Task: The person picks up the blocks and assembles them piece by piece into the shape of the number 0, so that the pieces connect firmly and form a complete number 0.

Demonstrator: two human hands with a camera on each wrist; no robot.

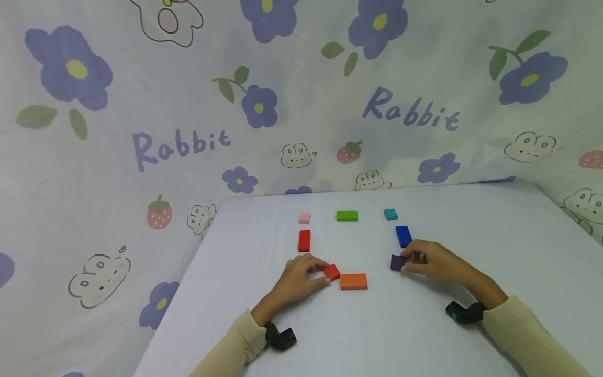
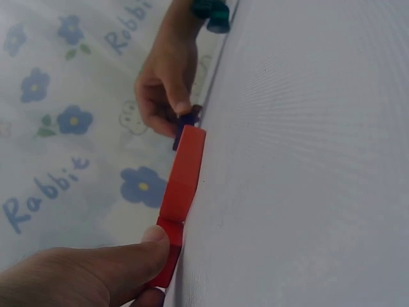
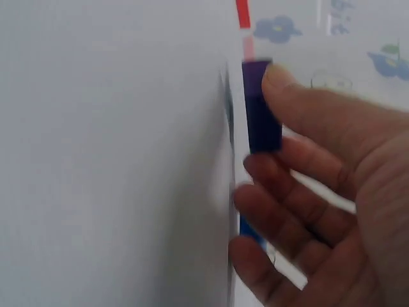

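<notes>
My left hand pinches a small red square block between thumb and fingers. That block meets the left end of an orange rectangular block, and the left wrist view shows the two touching at a slight angle. My right hand holds a small purple block; in the right wrist view the thumb presses one side of the purple block and the fingertips support the other. Just beyond the right fingers lies a blue rectangular block. A red rectangular block lies beyond the left hand.
Farther back on the white tabletop lie a pink square block, a green rectangular block and a teal square block. A patterned cloth with flowers and rabbits hangs behind the table. Both wrists carry dark curved mounts.
</notes>
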